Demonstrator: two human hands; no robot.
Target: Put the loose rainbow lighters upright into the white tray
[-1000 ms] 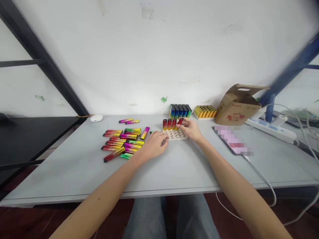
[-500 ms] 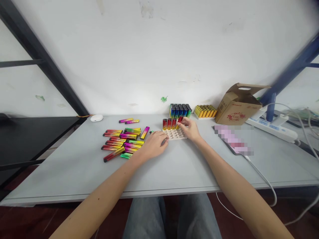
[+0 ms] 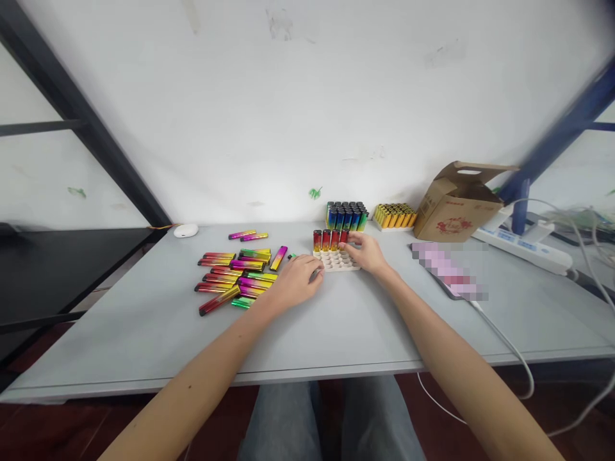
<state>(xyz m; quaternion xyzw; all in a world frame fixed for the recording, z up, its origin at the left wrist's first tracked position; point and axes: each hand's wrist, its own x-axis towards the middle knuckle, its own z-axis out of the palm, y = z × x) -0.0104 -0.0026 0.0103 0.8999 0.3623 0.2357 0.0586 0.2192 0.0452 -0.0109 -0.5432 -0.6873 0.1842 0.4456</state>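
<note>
A white tray with round holes [image 3: 340,261] lies on the table, its back row holding several upright red-and-yellow lighters [image 3: 327,240]. My right hand [image 3: 368,253] has its thumb and fingers around the rightmost lighter [image 3: 344,237], which stands upright in line with the others. At the tray's left edge, the curled fingers of my left hand [image 3: 300,278] grip the tray; the fingertips are partly hidden. Left of that hand lie loose lighters [image 3: 250,264] in red, yellow, purple and green. A green piece [image 3: 291,256] shows behind my left hand, mostly covered.
Behind stand a block of blue-green lighters [image 3: 346,216] and a tray of yellow lighters [image 3: 396,216]. To the right are an open cardboard box [image 3: 456,208], a blurred phone [image 3: 449,272] with its cable, and a power strip [image 3: 523,248]. A white case [image 3: 186,230] sits at back left.
The rightmost red lighter has gone from tilted to upright in the row, my right hand lowering slightly with it. My left hand stays by the tray's left edge.
</note>
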